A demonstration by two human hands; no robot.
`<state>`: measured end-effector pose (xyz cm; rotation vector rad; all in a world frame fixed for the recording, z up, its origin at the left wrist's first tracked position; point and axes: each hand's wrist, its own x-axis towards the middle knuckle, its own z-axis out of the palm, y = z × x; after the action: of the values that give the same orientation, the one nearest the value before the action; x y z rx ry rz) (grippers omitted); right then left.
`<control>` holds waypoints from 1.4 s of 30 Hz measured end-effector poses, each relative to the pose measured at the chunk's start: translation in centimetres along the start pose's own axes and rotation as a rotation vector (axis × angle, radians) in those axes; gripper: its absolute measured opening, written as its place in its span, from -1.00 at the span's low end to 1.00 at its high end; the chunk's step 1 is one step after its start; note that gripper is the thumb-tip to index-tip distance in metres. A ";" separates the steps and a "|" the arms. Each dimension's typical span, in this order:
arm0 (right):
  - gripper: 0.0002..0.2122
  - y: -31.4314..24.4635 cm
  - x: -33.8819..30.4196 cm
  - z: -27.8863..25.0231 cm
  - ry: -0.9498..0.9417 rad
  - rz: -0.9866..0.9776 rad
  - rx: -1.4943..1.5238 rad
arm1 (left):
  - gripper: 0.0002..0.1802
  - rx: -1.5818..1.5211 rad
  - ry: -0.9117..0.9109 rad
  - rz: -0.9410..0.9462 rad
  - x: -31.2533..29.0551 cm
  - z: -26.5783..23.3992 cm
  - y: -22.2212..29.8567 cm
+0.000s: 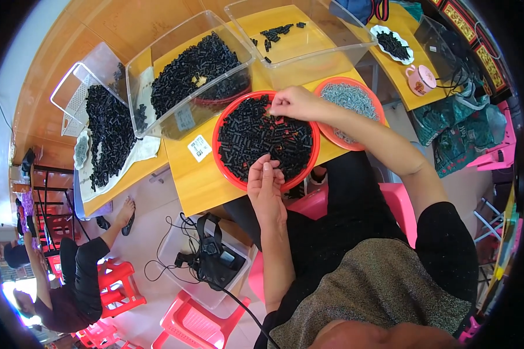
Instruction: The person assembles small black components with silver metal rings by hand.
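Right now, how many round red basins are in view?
2 plainly: one basin at centre, holding black tubular pieces; another basin to its right, holding silvery pieces. A red rim seen through the heaped clear bin may be a third.

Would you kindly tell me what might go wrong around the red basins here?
The red basin of small black cylinders sits at the near edge of the yellow table, so a bump might tip it. The right forearm crosses over the neighbouring basin, so it could knock silvery parts among them.
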<state>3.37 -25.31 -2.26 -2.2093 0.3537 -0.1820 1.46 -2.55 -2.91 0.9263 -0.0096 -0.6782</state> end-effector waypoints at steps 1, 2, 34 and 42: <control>-0.78 0.2 -0.1 0.1 0.002 -0.002 -0.001 | -0.78 0.005 -0.001 0.001 0.0 0.0 0.0; -0.77 -0.3 -0.3 0.5 0.006 0.018 -0.197 | -0.78 0.010 0.000 0.002 0.0 0.0 0.0; -0.86 -4.9 -12.9 0.8 -0.001 0.398 1.000 | -0.68 0.044 0.010 -0.036 -0.8 1.0 -0.1; -0.87 1.5 -14.3 -6.7 0.440 0.355 0.629 | -0.64 -0.068 -0.028 -0.077 -0.8 1.4 0.2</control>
<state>-12.16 -26.71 0.61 -1.4469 0.8010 -0.5108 0.49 -3.04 -1.72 0.8552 0.0241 -0.7588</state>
